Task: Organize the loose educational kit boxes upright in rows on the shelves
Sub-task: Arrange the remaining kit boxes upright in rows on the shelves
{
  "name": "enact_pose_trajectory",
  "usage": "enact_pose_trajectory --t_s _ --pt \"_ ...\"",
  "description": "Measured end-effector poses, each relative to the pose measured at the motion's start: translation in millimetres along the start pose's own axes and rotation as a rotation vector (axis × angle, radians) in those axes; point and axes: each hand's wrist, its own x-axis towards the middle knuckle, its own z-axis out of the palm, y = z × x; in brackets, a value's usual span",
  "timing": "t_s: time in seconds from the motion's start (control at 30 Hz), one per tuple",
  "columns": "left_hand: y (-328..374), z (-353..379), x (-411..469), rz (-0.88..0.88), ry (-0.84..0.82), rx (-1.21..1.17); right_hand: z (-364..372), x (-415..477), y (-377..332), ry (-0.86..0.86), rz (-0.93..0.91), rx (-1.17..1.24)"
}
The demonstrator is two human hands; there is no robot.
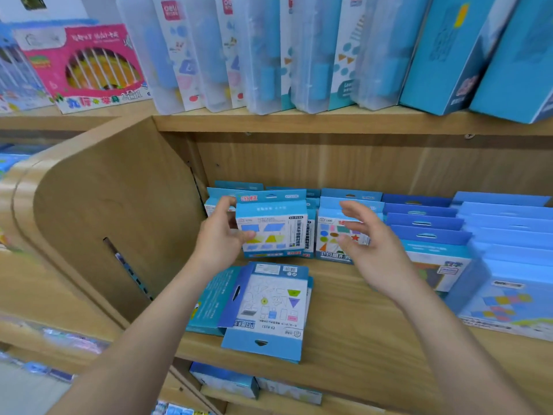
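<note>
left hand grips flat cardboard box | right hand splayed | wooden shelf

One wide-angle view, worn on the person's head, looks forward and down into a wooden shelf unit from close by. The middle shelf fills the centre, its front edge slanting across the lower part. The upper shelf crosses the top, and the side panel curves at the left. The left forearm and right forearm reach in from the bottom edge.
</note>
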Motion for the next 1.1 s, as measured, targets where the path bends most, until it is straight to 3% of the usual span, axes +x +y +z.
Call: enact_pose_trajectory --t_s 0.2,0.43,0.77,0.93,1.1 --pt "-16 27 12 -0.011 -0.103 0.071 16 2 16 -0.082 0.052 -0.08" --pt "-25 38 10 -0.026 0.005 0.098 35 7 25 -0.165 0.151 -0.027" --pt "-25 45 14 -0.023 0.002 0.041 45 11 20 -0.186 0.144 0.002" --pt "-26 53 16 0.086 0.122 0.246 47 12 21 -0.174 0.133 -0.091" --pt "-28 47 12 0.22 0.047 0.422 51 11 17 -0.206 0.02 -0.307"
